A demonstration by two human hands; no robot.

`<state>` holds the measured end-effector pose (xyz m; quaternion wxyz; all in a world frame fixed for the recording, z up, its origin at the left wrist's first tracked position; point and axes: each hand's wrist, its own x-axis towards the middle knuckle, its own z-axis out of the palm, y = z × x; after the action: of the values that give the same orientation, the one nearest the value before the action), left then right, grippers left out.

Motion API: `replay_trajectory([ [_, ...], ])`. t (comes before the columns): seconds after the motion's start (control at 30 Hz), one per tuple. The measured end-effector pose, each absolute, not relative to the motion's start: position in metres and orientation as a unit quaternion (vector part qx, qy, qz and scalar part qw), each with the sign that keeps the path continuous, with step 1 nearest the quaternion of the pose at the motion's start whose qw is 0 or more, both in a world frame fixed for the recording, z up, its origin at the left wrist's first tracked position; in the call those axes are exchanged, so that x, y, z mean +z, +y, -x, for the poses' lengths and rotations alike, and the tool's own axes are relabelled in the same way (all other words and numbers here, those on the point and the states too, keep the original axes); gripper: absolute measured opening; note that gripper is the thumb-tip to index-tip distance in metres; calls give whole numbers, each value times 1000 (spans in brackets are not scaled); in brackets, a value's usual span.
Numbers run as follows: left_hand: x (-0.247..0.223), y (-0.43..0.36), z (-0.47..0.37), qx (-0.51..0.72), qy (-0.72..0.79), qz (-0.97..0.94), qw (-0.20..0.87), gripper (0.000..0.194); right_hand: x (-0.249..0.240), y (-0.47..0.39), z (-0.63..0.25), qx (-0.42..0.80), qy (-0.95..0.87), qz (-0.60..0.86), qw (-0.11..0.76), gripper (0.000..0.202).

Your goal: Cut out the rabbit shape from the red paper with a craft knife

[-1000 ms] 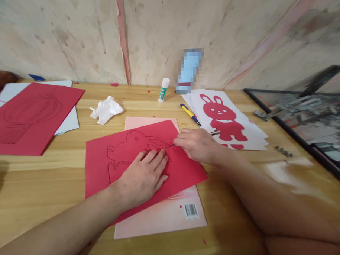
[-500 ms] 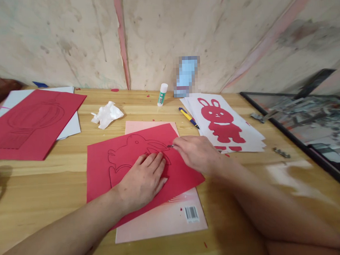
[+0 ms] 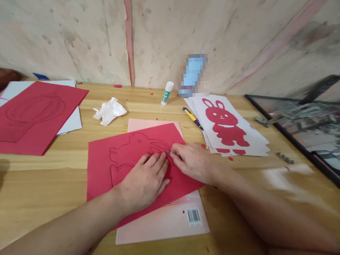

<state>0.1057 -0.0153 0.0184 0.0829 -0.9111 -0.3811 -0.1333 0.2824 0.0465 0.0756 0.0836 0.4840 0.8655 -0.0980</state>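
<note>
A sheet of red paper (image 3: 99,159) with a rabbit outline drawn in black lies at a slant on a pale pink book (image 3: 151,232). My left hand (image 3: 149,176) presses flat on the paper, its fingers stretched over the lower part of the drawing. In a pinch, my right hand (image 3: 197,162) holds a craft knife (image 3: 169,153), of which only the thin metal tip shows. That tip touches the paper by the rabbit's ears, close to my left fingertips. The knife's handle is mostly hidden inside my right hand.
White sheets bearing a red paper rabbit (image 3: 228,134) lie to the right, beside a yellow and blue pen (image 3: 192,118). Behind stand a glue stick (image 3: 167,93) and a blurred-out phone-like object (image 3: 192,74). Crumpled tissue (image 3: 110,111) and red lantern-drawn paper (image 3: 58,116) lie left.
My right hand has moved slightly down and toward my left fingers, bringing the knife tip lower along the ears. My left hand stays flat on the paper. The view has shifted slightly.
</note>
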Motion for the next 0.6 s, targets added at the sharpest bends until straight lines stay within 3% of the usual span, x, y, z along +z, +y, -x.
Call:
replay_trajectory([
  [0.6,19,-15,-106,-135,-381,910,92,46,79,47,-275,-104,857,-491,111,20],
])
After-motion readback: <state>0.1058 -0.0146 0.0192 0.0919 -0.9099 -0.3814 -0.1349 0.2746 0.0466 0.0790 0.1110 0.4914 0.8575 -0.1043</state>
